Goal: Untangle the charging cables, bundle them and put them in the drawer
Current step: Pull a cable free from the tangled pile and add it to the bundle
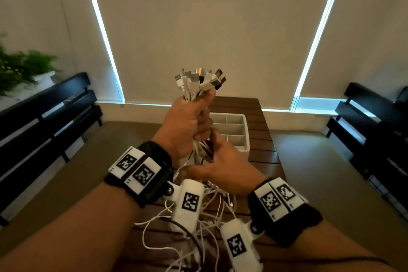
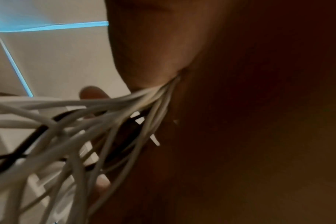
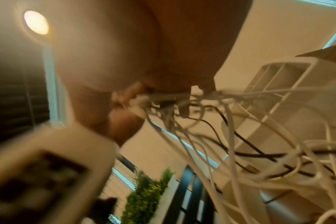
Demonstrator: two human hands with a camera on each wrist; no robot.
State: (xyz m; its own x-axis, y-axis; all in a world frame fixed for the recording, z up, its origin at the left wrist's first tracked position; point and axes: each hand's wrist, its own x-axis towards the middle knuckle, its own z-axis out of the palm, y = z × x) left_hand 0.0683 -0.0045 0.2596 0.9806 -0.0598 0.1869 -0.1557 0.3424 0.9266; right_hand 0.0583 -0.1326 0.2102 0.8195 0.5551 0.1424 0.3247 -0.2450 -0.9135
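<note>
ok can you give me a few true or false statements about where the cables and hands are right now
1. The left hand grips the cables with their plug ends fanned out above its fist. True.
2. The right hand rests flat on the table, away from the cables. False: it is on the strands just below the left hand's grip.
3. All the cables are white. False: at least one black strand runs through them.
4. A white divided drawer sits on the table beyond the hands. True.
5. The drawer already holds a bundle. False: its visible compartments show no cables.
</note>
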